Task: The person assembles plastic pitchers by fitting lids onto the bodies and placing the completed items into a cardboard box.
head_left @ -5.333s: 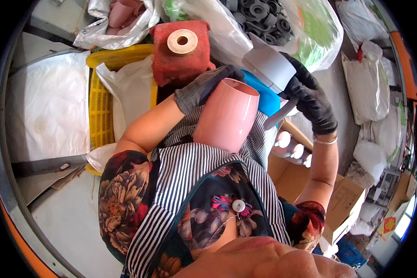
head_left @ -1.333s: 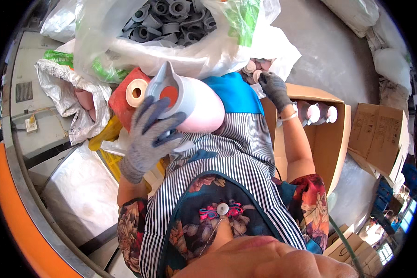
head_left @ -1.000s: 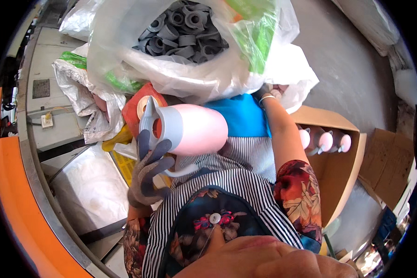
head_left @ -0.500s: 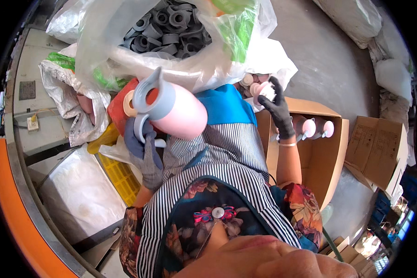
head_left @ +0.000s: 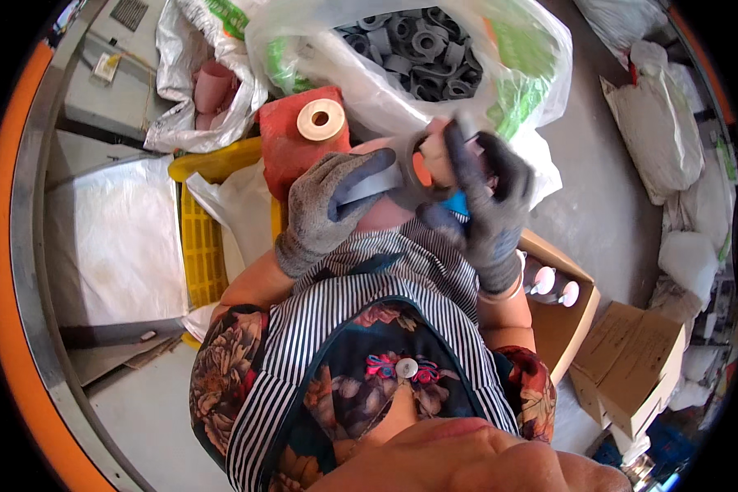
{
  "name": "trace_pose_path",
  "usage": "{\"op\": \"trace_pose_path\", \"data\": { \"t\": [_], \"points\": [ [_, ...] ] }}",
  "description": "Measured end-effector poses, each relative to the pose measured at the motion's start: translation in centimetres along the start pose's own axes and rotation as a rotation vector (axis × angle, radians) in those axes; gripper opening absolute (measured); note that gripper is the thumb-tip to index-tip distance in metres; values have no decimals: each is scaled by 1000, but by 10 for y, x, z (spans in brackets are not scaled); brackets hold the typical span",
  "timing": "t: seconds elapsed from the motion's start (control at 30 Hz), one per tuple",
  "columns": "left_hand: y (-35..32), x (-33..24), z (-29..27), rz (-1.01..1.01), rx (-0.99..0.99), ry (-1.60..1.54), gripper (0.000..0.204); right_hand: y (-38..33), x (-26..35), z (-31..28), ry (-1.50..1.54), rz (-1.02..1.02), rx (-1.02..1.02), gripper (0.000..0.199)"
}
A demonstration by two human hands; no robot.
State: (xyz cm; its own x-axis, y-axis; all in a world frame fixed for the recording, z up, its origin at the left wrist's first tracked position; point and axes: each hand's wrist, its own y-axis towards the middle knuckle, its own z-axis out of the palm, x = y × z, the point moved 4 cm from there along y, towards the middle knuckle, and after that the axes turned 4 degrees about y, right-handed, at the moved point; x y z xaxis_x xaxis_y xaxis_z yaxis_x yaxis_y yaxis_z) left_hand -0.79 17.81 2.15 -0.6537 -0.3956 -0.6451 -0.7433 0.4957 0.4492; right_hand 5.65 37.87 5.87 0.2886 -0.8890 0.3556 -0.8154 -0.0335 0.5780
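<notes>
Wearing a striped apron over flowered sleeves, the person holds both gloved hands up close to the chest, around one large pink yarn cone with a grey plastic end ring (head_left: 402, 176). Their left hand (head_left: 330, 207), in a grey knit glove, wraps the cone's near side with fingers curled together and the thumb laid flat across the grey rim. Their right hand (head_left: 485, 197), in a darker grey glove, comes over the cone's open end, its fingers bent and somewhat spread about the ring; whether the fingertips pinch anything inside cannot be told, since the glove hides it. Just under the right wrist sits an open brown cardboard box (head_left: 559, 324) with pale pink cones standing in it. Farther right lies a second, smaller closed brown carton (head_left: 635, 369). To the left of the person is a yellow plastic slatted crate (head_left: 195, 238) lined with a white sack. Just beyond the held cone stands a red yarn cone with a cream cardboard core (head_left: 307, 139). Behind that, a big clear plastic bag of dark grey plastic rings (head_left: 422, 53) rests on the concrete floor, and a crumpled white sack holding pink cones (head_left: 209, 82) lies at the far left.
</notes>
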Motion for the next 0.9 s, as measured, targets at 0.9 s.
{"op": "trace_pose_path", "data": {
  "t": [0.9],
  "points": [
    [18,24,-18,171,161,-284,42,-2,20,20,141,-989,372,47]
  ]
}}
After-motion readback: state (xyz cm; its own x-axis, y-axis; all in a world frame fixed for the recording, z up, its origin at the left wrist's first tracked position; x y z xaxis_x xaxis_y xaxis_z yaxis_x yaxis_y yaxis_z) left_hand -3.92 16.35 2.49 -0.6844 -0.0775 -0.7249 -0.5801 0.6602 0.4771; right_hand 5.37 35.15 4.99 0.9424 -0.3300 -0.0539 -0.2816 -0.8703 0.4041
